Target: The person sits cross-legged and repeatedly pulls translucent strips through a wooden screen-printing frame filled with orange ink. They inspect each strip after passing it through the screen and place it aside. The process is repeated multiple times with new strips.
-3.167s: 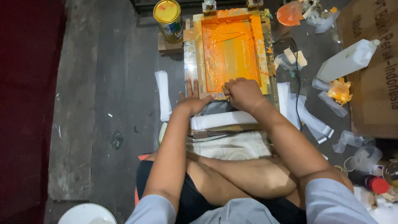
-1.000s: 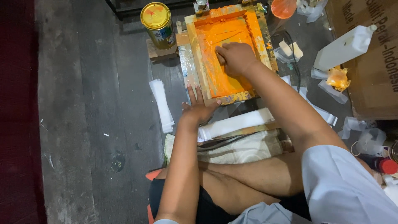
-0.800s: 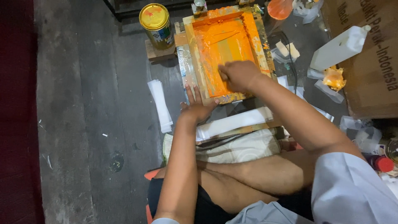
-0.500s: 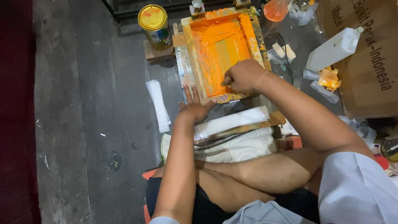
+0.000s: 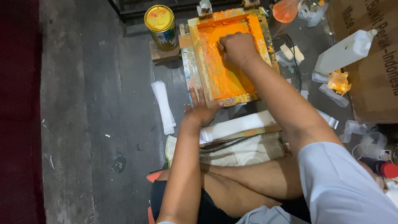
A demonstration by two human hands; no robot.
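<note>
A wooden printing screen frame [image 5: 195, 54] filled with orange ink lies on the floor in front of me. My right hand [image 5: 237, 47] is closed on a squeegee inside the frame, near its far end; the tool is mostly hidden by my fist. My left hand [image 5: 200, 108] lies flat with fingers spread on the near left corner of the frame. A stack of white strips [image 5: 238, 125] sits just below the frame, over a wooden slat and a folded cloth [image 5: 244, 151].
A yellow-lidded paint can [image 5: 161, 25] stands on a wooden block left of the frame. More white strips [image 5: 163, 105] lie on the grey floor at left. A white plastic bottle [image 5: 346, 52], a cardboard box [image 5: 373, 62], crumpled plastic and an orange-stained rag [image 5: 339, 81] crowd the right side.
My right hand pulled the squeegee toward me across the orange screen, then went back up to the far end. My left hand stayed on the frame's near corner.
</note>
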